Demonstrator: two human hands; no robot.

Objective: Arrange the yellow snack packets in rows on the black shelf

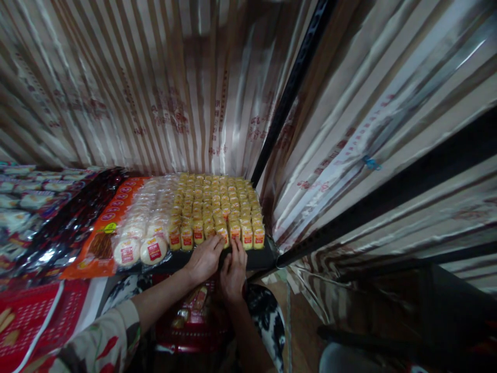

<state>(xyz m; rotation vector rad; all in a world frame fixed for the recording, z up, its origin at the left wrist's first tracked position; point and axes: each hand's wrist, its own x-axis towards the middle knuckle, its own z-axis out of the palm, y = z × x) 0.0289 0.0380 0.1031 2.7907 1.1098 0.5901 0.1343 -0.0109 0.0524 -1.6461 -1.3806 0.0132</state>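
Observation:
Rows of small wrapped yellow cakes with red labels stand packed on a dark shelf. My left hand reaches their front edge, its fingers closed on one wrapped yellow cake in the front row. Close beside it is my right hand, fingers stretched out and tips against the lower front of the neighbouring cake. Part of the held cake is hidden by my fingers. Below my hands, a red basket holds some wrapped pieces that are too dim to name.
Round white wrapped cakes and an orange snack bag lie left of the yellow rows. Another red basket is at lower left. Striped sheeting hangs behind; a black post rises at the shelf's right corner.

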